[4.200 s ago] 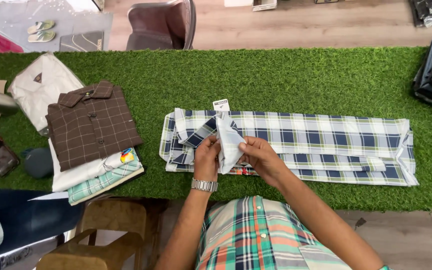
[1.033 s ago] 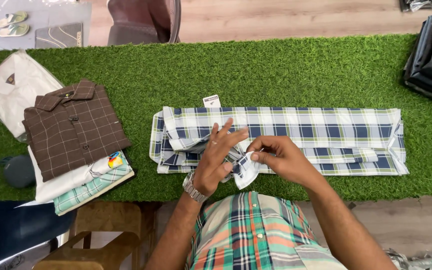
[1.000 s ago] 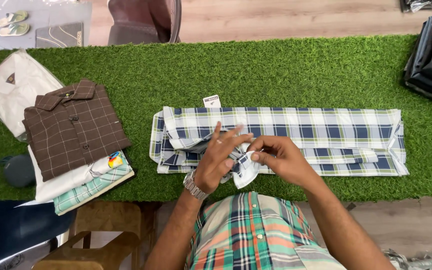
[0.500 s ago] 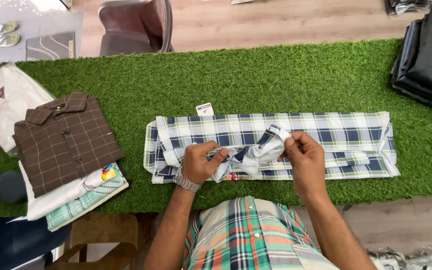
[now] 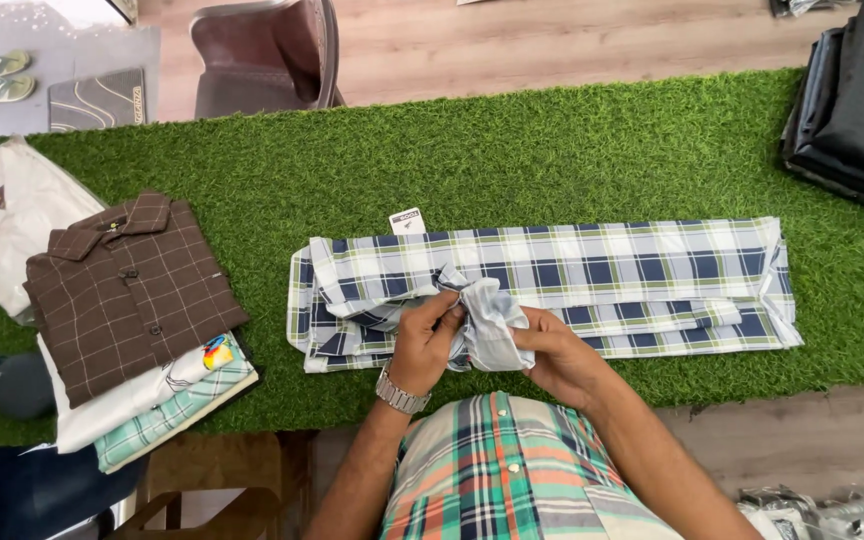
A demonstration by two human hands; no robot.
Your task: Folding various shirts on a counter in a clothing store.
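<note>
Your left hand [image 5: 430, 335] and right hand [image 5: 552, 355] both pinch the sleeve [image 5: 487, 320] bunched atop the shirt [image 5: 592, 270]: soft, light cloth (likely limp); take its edges.

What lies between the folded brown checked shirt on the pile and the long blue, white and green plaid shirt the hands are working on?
In the head view, only bare green artificial turf separates the brown checked shirt from the plaid shirt; nothing rests on that strip.
</note>
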